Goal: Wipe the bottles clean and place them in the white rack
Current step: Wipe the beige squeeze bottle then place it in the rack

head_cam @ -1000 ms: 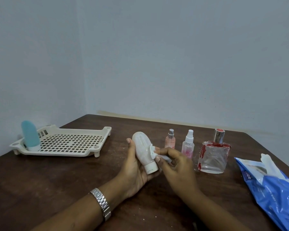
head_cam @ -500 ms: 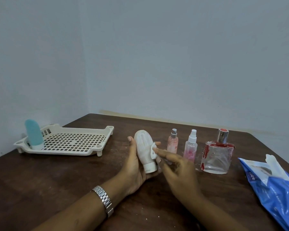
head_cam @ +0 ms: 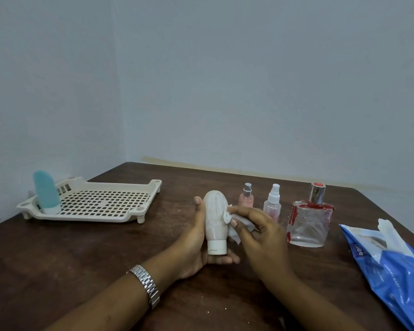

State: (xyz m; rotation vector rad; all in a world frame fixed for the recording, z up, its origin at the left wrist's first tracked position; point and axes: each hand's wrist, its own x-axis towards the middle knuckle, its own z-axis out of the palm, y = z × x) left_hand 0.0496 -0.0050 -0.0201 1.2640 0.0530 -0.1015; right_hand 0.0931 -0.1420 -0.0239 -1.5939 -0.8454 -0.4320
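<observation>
Progress of the task, head view: one teal bottle (head_cam: 46,192) stands upright in the far left corner of the white rack (head_cam: 86,217), so one of five bottles is judged done; a second is under the wipe, and three wait on the table (head_cam: 81,259). Left hand (head_cam: 196,237) holds the white bottle (head_cam: 215,217) cap-down and roughly upright, thumb along its left side, fingers curled beneath the cap. Right hand (head_cam: 261,232) pinches a crumpled wipe (head_cam: 239,225) between thumb and curled fingers and presses it against the bottle's right flank, about midway up; the bottle thus sits between the two hands, in contact with both. Pale streaks show on its front, so the wiping is judged unfinished. Just beyond the right hand's knuckles stand a pink spray bottle (head_cam: 246,199) and a clear spray bottle (head_cam: 272,204), side by side; further right of that hand stands a square glass perfume bottle (head_cam: 308,223) with red smears on its shoulders and one edge. None of these three is touched. Rack lies well to the left of the left-hand grip and somewhat farther from the person, bare table between. Blue packet (head_cam: 392,266), a white sheet protruding from its mouth, lies well to the right of the right hand, presumably the source of the wipes.
</observation>
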